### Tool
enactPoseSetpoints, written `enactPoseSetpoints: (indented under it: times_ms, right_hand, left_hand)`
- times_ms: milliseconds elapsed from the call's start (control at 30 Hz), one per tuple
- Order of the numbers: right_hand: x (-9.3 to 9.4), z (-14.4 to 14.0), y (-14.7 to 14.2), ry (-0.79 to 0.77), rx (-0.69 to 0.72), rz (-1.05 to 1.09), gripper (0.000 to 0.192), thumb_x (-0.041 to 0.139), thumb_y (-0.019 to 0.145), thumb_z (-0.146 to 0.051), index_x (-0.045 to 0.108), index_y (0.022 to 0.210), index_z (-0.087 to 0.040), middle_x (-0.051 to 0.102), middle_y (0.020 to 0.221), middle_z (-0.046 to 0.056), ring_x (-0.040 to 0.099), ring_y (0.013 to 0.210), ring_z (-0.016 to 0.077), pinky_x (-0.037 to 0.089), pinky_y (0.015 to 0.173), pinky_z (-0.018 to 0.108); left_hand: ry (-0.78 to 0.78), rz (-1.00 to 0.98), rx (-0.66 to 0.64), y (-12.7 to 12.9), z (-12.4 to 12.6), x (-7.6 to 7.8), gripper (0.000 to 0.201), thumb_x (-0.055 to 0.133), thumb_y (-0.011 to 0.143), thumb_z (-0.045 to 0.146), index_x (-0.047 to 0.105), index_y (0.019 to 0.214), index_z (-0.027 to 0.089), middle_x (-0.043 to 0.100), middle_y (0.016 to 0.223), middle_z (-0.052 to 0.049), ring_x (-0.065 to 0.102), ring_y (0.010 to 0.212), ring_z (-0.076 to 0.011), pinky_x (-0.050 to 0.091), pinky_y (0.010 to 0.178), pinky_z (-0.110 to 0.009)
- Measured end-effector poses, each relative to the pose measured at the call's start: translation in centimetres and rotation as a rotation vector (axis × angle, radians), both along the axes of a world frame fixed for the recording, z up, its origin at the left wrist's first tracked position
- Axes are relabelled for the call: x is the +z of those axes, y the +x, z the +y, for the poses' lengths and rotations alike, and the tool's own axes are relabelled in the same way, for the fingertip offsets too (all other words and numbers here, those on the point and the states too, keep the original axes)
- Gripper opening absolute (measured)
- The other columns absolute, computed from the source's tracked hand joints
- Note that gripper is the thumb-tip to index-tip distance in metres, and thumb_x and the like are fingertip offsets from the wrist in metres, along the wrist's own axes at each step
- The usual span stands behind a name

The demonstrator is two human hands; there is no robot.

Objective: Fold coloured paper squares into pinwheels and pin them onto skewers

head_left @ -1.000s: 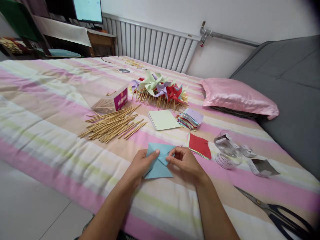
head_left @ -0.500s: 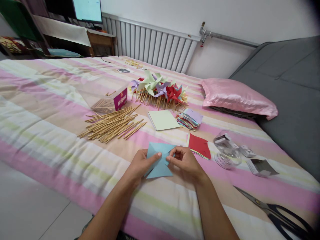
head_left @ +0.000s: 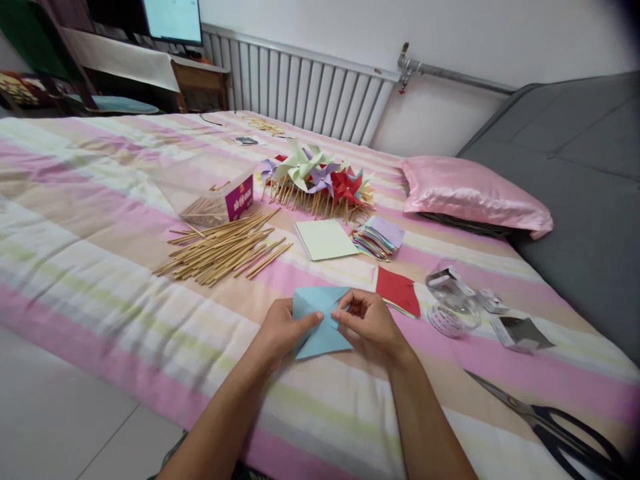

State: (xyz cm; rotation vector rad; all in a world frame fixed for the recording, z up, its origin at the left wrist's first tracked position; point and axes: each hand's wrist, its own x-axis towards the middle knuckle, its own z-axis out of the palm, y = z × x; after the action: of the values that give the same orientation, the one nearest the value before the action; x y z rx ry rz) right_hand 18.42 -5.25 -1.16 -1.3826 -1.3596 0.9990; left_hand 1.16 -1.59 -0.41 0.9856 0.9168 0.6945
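Still pinching blue paper (head_left: 320,333), left hand (head_left: 283,328), right hand (head_left: 369,323), folded flap now pressed flatter.

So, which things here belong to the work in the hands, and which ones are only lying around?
In hand:
- blue paper, pinched by left hand and right hand

Lying about:
- wooden sticks
- finished pinwheels
- green paper square
- red paper
- scissors
- pink pillow

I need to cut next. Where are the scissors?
The scissors lie on the bed at the head view's lower right, right of the right hand, below the tape rolls.
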Motion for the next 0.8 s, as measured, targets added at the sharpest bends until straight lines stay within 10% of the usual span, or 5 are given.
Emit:
enactPoseSetpoints:
  times_ms: [400, 800]
  right_hand:
    - [-0.11, 0.5, -0.33, 0.077, -0.081, 0.124, 0.024, 0.076, 0.066, -0.029, 0.062, 0.084, -0.019, 0.048, 0.056, -0.006, 0.045, 0.05, 0.0088, 0.038, 0.047, 0.021]
    - [0.17, 0.09, -0.5, 0.298, -0.341, 0.105, 0.027, 0.066, 0.077, -0.024, 0.058, 0.103, -0.022, 0.067, 0.088, 0.004, 0.064, 0.08, 0.0163, 0.052, 0.073, 0.03]
  left_hand:
    - [0.024, 0.024, -0.009, -0.27, 0.28, -0.07, 0.028, 0.079, 0.057, 0.03, 0.071, 0.074, 0.009, 0.071, 0.069, -0.009, 0.061, 0.062, -0.0194, 0.046, 0.061, -0.029]
    - [0.019, 0.019, 0.174, -0.24, 0.45, -0.37, 0.029, 0.08, 0.058, 0.033, 0.068, 0.069, 0.009, 0.068, 0.063, -0.006, 0.058, 0.055, -0.0154, 0.045, 0.054, -0.026]
